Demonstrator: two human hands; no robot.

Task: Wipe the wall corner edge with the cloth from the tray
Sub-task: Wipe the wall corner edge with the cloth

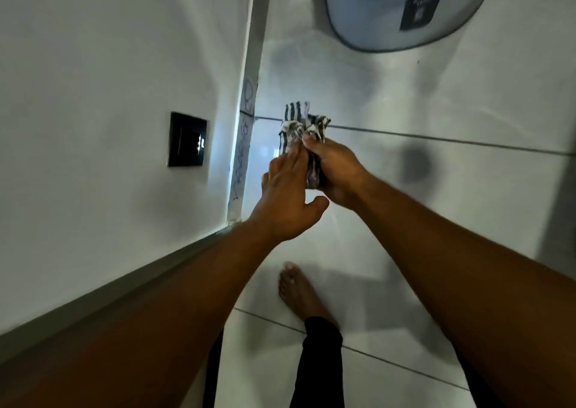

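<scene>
Two hands I watch meet on a crumpled black-and-white striped cloth [304, 127]: right hand [335, 170] clenched around it, left hand [288, 201] pinching its fabric.

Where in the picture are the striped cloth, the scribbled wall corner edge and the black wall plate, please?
striped cloth [299, 125]: head view, on the bunched upper folds above the hands.
wall corner edge [244, 133]: head view, on the scribbled strip.
black wall plate [187, 139]: head view, on its dark face.
</scene>
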